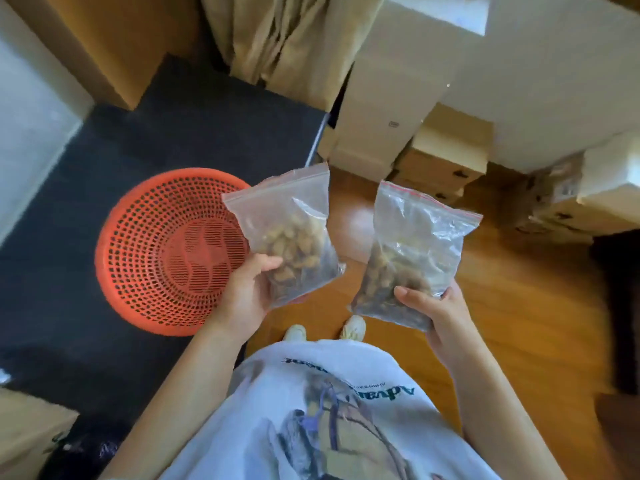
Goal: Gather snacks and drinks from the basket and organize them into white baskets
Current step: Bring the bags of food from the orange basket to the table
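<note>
Though blur hides what the brown snacks are, I see left hand (pixel 249 292) gripping one clear zip bag (pixel 287 233), right hand (pixel 440 310) another (pixel 408 251); round orange mesh basket (pixel 152 251) holds nothing.

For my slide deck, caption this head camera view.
Left hand and right hand each hold a zip bag of snacks beside an orange basket.

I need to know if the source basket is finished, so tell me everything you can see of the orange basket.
The orange basket is round and looks like plastic, with walls and floor of open mesh and a slotted swirl pattern at its centre. It sits upright on a black surface to the person's left. Nothing shows inside it. The bag of snacks held in the left hand overlaps its right rim in the picture, hiding that part; neither hand touches it.
</note>
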A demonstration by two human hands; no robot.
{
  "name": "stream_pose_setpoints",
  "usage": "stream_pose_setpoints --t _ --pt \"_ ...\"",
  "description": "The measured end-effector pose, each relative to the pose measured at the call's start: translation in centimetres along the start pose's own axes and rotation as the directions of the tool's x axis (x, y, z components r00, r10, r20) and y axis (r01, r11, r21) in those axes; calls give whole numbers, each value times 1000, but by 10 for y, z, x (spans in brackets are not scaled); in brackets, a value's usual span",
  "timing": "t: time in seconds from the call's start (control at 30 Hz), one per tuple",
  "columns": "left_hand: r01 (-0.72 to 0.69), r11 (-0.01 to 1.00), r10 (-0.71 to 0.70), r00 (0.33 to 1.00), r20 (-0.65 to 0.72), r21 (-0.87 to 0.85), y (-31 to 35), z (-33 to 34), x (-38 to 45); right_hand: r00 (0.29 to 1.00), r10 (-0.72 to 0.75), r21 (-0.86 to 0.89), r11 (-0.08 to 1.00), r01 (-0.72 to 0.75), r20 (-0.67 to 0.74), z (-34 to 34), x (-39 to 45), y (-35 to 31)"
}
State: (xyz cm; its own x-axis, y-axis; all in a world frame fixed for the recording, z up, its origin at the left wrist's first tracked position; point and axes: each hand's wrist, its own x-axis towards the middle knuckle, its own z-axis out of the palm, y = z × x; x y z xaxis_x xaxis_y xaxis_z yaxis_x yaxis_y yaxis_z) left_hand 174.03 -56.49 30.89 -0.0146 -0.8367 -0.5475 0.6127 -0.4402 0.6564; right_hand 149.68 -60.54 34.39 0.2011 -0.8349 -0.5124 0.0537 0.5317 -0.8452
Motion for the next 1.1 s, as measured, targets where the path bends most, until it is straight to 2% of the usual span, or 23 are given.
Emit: stream_pose_setpoints --t 0.1,0.17,0.27,0.4,0.53,0.77,1.0,1.1 --pt "51 958 -85 991 107 282 -10 34 2 984 -58 97 992 76 -168 -27 -40 15" --pt "26 911 -90 986 138 413 -22 54 4 952 -92 147 979 140 -292 -42 -63 27" --pt "-8 850 -141 960 241 527 -47 90 0 863 -95 227 945 235 -496 -65 -102 46" --pt "-24 751 -278 895 349 659 -91 140 -16 744 -72 267 907 325 -664 -97 -160 74" --pt "-69 662 -400 810 429 746 -151 192 -50 658 -29 286 886 366 -752 -134 -231 107" --pt "-147 487 -525 738 424 861 -293 258 -137 440 112 328 831 450 -891 -203 -373 190" --pt "-221 369 -651 632 421 903 -402 311 -207 237 298 380 732 565 -925 -257 -489 262" --pt "-283 336 -684 583 439 898 -433 333 -227 118 417 394 674 625 -901 -273 -524 286"
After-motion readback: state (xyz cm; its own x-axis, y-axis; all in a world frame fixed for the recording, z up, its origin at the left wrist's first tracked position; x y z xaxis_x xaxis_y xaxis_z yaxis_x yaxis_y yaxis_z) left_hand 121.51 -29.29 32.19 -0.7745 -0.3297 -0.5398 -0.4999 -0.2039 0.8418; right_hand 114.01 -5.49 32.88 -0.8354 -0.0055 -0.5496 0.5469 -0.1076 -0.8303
